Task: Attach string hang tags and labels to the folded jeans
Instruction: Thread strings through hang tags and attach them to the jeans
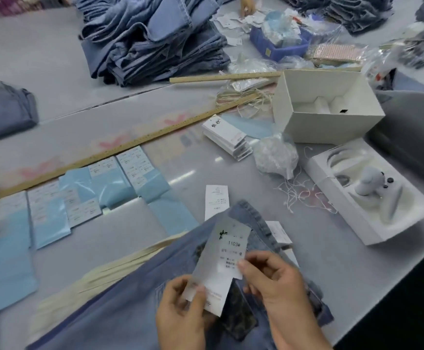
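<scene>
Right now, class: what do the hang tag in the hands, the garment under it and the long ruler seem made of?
Hang tag: matte white card or paper, printed, stiff-looking. Jeans: blue denim, visible stitched seams. Ruler: probably wood, tan with fine markings.

Your left hand [180, 314] and right hand [279, 286]: wrists cut off by the bottom edge. Hang tag [221, 258]: lower corner hidden behind your left fingers [197, 298]; small print blurred, unreadable. Folded jeans [120, 306]: near end runs out of view. Sticker sheets [79, 195]: text too small to read. Another hand [246, 6] at the top: mostly cropped.
</scene>
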### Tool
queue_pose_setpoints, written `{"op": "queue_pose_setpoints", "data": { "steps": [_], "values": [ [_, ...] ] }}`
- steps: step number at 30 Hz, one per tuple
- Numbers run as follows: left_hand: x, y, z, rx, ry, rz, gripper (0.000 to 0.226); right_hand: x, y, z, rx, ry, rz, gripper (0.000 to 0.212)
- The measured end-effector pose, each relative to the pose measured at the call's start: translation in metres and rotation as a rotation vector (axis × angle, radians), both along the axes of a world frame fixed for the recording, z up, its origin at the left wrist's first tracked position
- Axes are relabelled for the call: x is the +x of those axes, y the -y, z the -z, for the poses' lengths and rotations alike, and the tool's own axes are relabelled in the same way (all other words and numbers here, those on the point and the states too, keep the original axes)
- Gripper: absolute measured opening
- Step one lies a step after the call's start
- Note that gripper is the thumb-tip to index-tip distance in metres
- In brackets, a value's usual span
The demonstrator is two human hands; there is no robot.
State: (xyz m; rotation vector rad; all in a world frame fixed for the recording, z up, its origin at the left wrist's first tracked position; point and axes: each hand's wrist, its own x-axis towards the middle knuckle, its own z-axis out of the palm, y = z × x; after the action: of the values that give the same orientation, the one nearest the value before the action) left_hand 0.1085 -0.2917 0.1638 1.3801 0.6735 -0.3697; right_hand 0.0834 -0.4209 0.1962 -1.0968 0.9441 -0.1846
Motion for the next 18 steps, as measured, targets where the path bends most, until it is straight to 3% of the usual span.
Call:
{"op": "queue_pose_setpoints", "data": {
  "steps": [7, 11, 14, 18],
  "values": [
    [-0.019, 0.001, -0.036, -0.438, 0.027, -0.131, 0.032, -0.01, -0.021, -0.024, -0.171, 0.025, -0.109, 0.027],
    [-0.024, -0.006, -0.04, -0.558, 0.094, -0.086, 0.03, -0.014, -0.028, -0.033, -0.448, -0.004, -0.161, 0.026],
    [-0.023, -0.009, -0.044, -0.539, 0.165, -0.023, 0.027, -0.017, -0.035, -0.04, -0.658, -0.034, -0.238, 0.025],
    [-0.02, -0.007, -0.039, -0.22, 0.348, 0.052, 0.025, -0.02, -0.047, -0.045, -0.948, -0.057, -0.309, 0.022]
  ]
}}
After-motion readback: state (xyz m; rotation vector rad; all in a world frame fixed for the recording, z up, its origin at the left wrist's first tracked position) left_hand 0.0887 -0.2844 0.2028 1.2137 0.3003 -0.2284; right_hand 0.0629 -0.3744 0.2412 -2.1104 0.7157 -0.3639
